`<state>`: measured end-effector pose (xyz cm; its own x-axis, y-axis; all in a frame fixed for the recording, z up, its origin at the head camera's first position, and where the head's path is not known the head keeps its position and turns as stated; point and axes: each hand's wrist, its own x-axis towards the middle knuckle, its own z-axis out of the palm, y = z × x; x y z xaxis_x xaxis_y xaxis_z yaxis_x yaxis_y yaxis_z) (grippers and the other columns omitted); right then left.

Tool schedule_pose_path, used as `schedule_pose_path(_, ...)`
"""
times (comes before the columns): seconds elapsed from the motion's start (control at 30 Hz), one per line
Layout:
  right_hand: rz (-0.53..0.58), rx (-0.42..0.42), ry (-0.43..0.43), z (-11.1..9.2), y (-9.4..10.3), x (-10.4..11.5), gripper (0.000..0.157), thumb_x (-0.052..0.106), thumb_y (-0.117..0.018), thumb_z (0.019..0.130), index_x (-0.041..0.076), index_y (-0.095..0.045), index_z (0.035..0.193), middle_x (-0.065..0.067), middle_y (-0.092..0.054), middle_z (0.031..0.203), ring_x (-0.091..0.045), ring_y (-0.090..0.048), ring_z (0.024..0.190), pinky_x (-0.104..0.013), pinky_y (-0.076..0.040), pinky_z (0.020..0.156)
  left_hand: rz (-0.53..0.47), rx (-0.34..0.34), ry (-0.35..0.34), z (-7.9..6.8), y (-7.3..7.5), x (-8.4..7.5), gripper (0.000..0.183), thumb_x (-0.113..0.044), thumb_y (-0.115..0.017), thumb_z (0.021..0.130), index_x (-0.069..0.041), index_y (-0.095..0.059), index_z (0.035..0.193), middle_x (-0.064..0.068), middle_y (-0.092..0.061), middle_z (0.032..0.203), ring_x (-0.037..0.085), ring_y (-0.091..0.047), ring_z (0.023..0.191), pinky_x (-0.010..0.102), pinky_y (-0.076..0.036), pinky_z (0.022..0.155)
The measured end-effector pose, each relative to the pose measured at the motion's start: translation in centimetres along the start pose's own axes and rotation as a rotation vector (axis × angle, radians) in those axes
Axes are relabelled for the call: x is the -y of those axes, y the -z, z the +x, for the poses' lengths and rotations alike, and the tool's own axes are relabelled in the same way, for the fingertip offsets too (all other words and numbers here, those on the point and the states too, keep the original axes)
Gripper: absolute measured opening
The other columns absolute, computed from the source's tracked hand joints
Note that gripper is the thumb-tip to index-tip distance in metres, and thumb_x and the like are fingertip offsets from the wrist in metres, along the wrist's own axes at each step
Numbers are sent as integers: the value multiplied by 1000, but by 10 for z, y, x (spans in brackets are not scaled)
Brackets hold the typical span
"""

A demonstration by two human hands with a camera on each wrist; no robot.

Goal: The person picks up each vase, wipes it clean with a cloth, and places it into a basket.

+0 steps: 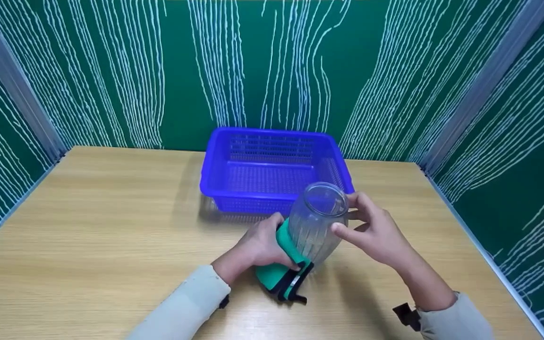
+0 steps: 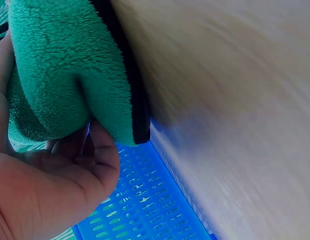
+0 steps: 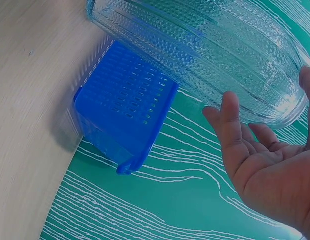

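A clear ribbed glass jar (image 1: pixel 317 231) stands tilted near the middle of the table, its round rim facing up. My right hand (image 1: pixel 376 231) holds it near the rim, thumb on the near side and fingers on the far right side. In the right wrist view the fingertips (image 3: pixel 230 102) meet the jar's textured wall (image 3: pixel 195 55). My left hand (image 1: pixel 265 241) grips a green fleecy cloth with black edging (image 1: pixel 272 276), pressed along the jar's left side. The left wrist view shows the cloth (image 2: pixel 64 65) bunched between thumb and curled fingers.
A blue plastic basket (image 1: pixel 253 194) with slotted walls stands just behind the jar, at the back of the wooden table (image 1: pixel 88 226). Green panels with white wavy lines (image 1: pixel 177 71) enclose the table at the back and both sides.
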<state>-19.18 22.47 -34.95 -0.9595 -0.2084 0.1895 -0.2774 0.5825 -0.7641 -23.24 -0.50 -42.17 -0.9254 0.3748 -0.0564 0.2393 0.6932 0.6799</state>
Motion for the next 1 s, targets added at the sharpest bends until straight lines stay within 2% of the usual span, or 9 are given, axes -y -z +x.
schedule_pose_path(0.2,-3,-3,-9,-1,1,0,51,43,-66,73,22,-44,113,2,-56,109,-17,-58,96,-32,-50,72,11,6,0,-1,-1,-1,82,-58,-80,32,-28,-43,98,-11,-52,89,11,-49,82,28,-43,69)
schedule_pose_path(0.5,14,9,-19,-1,1,2,49,36,-66,75,19,-44,114,-3,-56,111,-20,-57,97,-35,-50,74,-34,30,-53,-1,7,0,84,-56,-81,35,-27,-43,103,-9,-52,94,11,-49,86,29,-43,73)
schedule_pose_path(0.73,17,4,-5,-1,1,1,49,39,-66,74,21,-44,114,1,-57,110,-15,-57,97,-33,-50,75,-185,39,-74,-1,15,-1,82,-53,-82,37,-29,-44,105,-10,-52,99,11,-49,92,32,-42,79)
schedule_pose_path(1.0,31,3,28,-1,2,-1,47,37,-65,76,19,-46,115,1,-59,108,-12,-57,93,-27,-48,77,-396,4,-170,1,19,2,81,-42,-85,41,-39,-44,111,-16,-51,109,10,-47,105,35,-38,89)
